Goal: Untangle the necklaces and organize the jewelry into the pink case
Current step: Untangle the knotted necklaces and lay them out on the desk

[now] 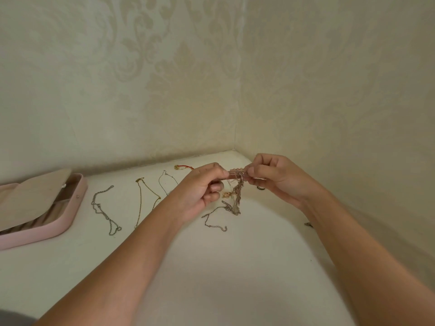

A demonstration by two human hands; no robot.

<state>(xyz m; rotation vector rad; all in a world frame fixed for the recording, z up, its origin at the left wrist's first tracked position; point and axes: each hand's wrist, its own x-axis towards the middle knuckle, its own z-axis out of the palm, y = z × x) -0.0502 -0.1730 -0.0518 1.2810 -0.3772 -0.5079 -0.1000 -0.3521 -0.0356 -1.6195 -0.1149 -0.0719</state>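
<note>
both hands pinch the tangled necklaces (236,191): left hand (202,184) and right hand (277,177) hold a short stretch between them, running left to right, the rest dangling to the tabletop (211,267). the open pink case (42,236) lies well left, nearer the left hand.

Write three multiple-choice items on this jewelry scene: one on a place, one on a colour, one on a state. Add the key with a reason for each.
1. Where does the pink case lie?
A) at the table's left side
B) in the far corner
C) against the right wall

2. What colour is the cord bracelet at the table's far edge?
A) blue
B) red
C) green

3. What state is the pink case in?
A) shut
B) upside down
C) open

Key: 1 A, it sits left of the silver chain; 2 B, its cord shows red; 3 C, its inside is showing.
</note>
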